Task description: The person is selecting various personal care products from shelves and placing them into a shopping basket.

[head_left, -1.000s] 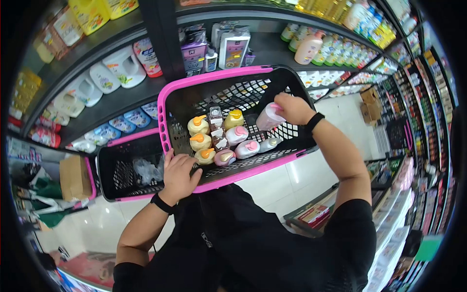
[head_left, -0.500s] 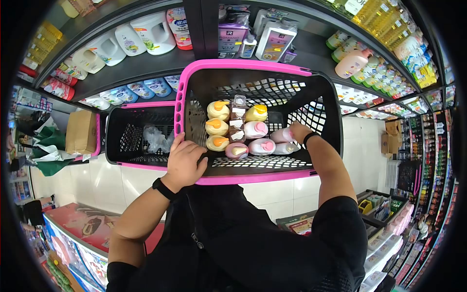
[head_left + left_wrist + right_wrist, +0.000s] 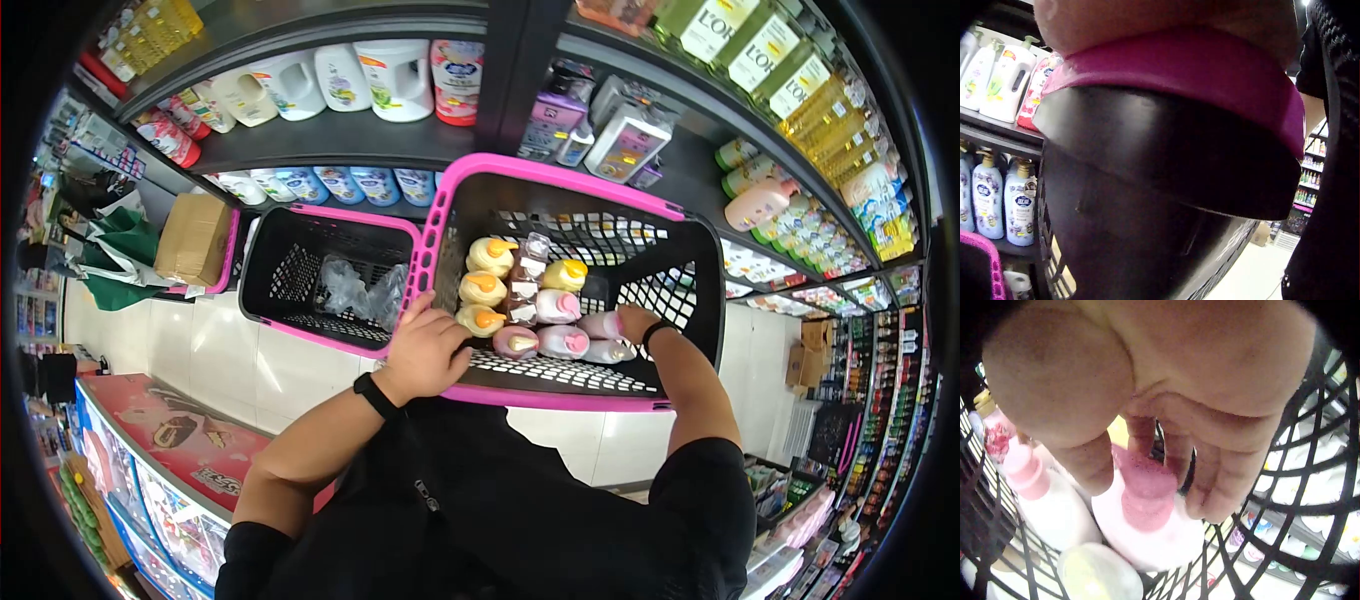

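My right hand reaches down inside a black basket with a pink rim. Its thumb and fingers close round the top of a white bottle with a pink pump head, standing among other bottles at the basket's side. Beside it are another pink-pump bottle and a pale bottle. Over the near left corner of the pink rim rests my left hand, fingers spread loosely and thumb towards the inside. In the left wrist view only part of that hand shows above the rim; its fingers are hidden.
Orange-topped bottles, a brown bottle row and a yellow-topped bottle fill the basket's left half. A second, lower basket holds clear plastic bags. Shelves of detergent run along the far side; a cardboard box stands left.
My right hand has lowered the pink-pump bottle from above the basket's right side down beside the other bottles. The head view has shifted; my left hand stays on the rim corner.
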Demonstrator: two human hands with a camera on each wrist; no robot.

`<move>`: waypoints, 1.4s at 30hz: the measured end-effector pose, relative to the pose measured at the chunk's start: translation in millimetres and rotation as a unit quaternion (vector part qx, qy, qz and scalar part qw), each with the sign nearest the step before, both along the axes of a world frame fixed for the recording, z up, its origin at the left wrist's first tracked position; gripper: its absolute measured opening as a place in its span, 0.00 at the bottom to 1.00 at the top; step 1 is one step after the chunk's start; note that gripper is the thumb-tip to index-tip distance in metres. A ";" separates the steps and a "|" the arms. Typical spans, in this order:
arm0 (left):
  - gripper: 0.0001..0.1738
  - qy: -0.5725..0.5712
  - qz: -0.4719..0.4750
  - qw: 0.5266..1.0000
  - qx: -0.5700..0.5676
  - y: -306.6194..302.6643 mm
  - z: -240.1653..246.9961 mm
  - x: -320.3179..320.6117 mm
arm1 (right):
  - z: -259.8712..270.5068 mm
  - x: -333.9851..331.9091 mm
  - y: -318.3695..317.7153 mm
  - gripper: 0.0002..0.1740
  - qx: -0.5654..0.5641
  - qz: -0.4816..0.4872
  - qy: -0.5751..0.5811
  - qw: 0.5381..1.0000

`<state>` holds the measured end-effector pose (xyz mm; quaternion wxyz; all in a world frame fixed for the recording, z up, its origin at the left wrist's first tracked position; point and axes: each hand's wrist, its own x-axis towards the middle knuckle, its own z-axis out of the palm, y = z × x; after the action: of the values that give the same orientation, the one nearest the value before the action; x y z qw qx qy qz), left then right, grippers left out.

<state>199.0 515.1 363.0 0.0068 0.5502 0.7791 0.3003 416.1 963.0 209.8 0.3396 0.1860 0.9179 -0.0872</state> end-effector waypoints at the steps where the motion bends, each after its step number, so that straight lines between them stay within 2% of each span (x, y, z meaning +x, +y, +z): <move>1: 0.12 -0.011 -0.005 1.000 -0.013 -1.8 -1.6 -1.1 | 4.1 -8.0 4.2 0.22 0.002 0.004 -0.006 1.000; 4: 0.15 -0.010 -0.049 0.998 -0.023 -5.0 5.9 -6.6 | 45.5 -36.7 -8.6 0.21 0.011 0.028 0.053 0.998; 6: 0.17 -0.030 -0.080 0.996 -0.020 -9.3 6.8 -10.2 | 80.1 -66.4 -34.6 0.21 -0.037 0.015 0.155 0.987; 8: 0.16 -0.051 -0.110 0.993 -0.009 -14.6 7.3 -15.8 | 120.5 -109.0 -80.6 0.22 -0.065 0.019 0.211 0.975; 12: 0.16 -0.168 -0.189 0.963 0.088 -27.5 -7.0 -38.8 | 195.9 -183.9 -201.3 0.18 -0.171 0.097 0.400 0.895; 15: 0.16 -0.138 -0.150 0.969 0.136 -61.0 -3.5 -69.3 | 219.1 -222.7 -273.2 0.17 -0.145 0.150 0.458 0.864; 16: 0.15 -0.140 -0.127 0.972 0.141 -77.2 -7.0 -86.2 | 217.1 -233.3 -291.4 0.17 -0.135 0.161 0.468 0.859; 18: 0.15 -0.138 -0.065 0.977 0.151 -116.2 -15.3 -134.4 | 197.9 -240.9 -312.2 0.21 -0.081 0.135 0.422 0.893; 19: 0.15 -0.180 -0.035 0.970 0.157 -137.3 -25.4 -165.6 | 194.7 -241.7 -325.0 0.22 -0.052 0.104 0.394 0.912; 20: 0.16 -0.149 0.034 0.975 0.162 -163.8 -28.0 -195.5 | 192.7 -244.4 -338.5 0.21 -0.076 0.025 0.368 0.926; 21: 0.18 -0.115 0.095 0.971 0.185 -188.5 -30.7 -227.5 | 186.1 -243.6 -345.1 0.20 -0.091 -0.025 0.379 0.921; 22: 0.19 -0.112 0.141 0.967 0.180 -214.2 -38.1 -263.8 | 182.4 -243.5 -352.7 0.19 -0.016 0.014 0.407 0.913; 23: 0.21 -0.091 0.195 0.963 0.161 -239.2 -46.7 -301.1 | 180.7 -244.6 -358.1 0.19 0.003 0.003 0.402 0.916; 24: 0.23 -0.071 0.244 0.952 0.169 -261.7 -60.2 -340.7 | 187.1 -250.3 -364.7 0.18 -0.012 -0.034 0.369 0.929; 26: 0.29 -0.107 0.326 0.928 0.148 -307.4 -70.3 -416.6 | 187.1 -253.8 -370.7 0.18 -0.012 -0.052 0.350 0.935; 27: 0.34 -0.045 0.390 0.906 0.159 -323.5 -74.0 -450.3 | 185.0 -254.1 -372.8 0.18 0.000 -0.058 0.345 0.937; 28: 0.38 -0.033 0.426 0.887 0.178 -342.2 -83.1 -490.0 | 184.0 -253.5 -375.7 0.18 0.013 -0.065 0.340 0.938; 29: 0.39 -0.062 0.410 0.875 0.250 -358.7 -84.9 -535.4 | 180.2 -253.6 -377.9 0.19 0.037 -0.043 0.351 0.935; 30: 0.41 -0.120 0.450 0.850 0.244 -367.6 -34.6 -544.4 | 180.8 -253.7 -381.3 0.19 0.044 -0.051 0.349 0.935; 31: 0.43 -0.041 0.474 0.838 0.266 -378.9 -40.4 -574.8 | 183.3 -253.8 -387.0 0.19 0.052 -0.061 0.345 0.935; 33: 0.52 -0.080 0.492 0.809 0.310 -394.5 -13.7 -612.9 | 183.8 -252.7 -392.2 0.23 0.053 -0.092 0.330 0.938; 34: 0.57 -0.105 0.504 0.794 0.323 -407.6 -26.9 -647.0 | 188.4 -255.9 -399.2 0.24 0.053 -0.098 0.329 0.938; 36: 0.59 -0.282 0.449 0.738 0.418 -420.6 -19.9 -681.6 | 200.8 -258.8 -415.0 0.28 0.052 -0.112 0.325 0.937; 37: 0.59 -0.369 0.361 0.740 0.431 -429.5 -14.8 -689.2 | 192.2 -251.3 -410.0 0.32 0.061 -0.128 0.325 0.935; 38: 0.58 -0.450 0.269 0.731 0.437 -438.7 -11.5 -697.4 | 194.0 -251.8 -410.4 0.31 0.070 -0.127 0.327 0.934; 39: 0.53 -0.447 0.248 0.752 0.415 -445.4 -20.8 -711.4 | 195.7 -252.9 -410.9 0.31 0.079 -0.124 0.329 0.933; 41: 0.51 -0.468 0.205 0.763 0.397 -450.9 -21.6 -725.6 | 205.0 -263.6 -418.3 0.30 0.065 -0.151 0.332 0.929; 42: 0.50 -0.478 0.183 0.767 0.388 -452.3 -22.5 -732.5 | 205.7 -266.5 -415.7 0.30 0.078 -0.129 0.330 0.932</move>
<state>-533.5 62.8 340.5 0.1093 0.1382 0.5783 0.7966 149.6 547.2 415.5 -0.0121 0.2895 0.9502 -0.1145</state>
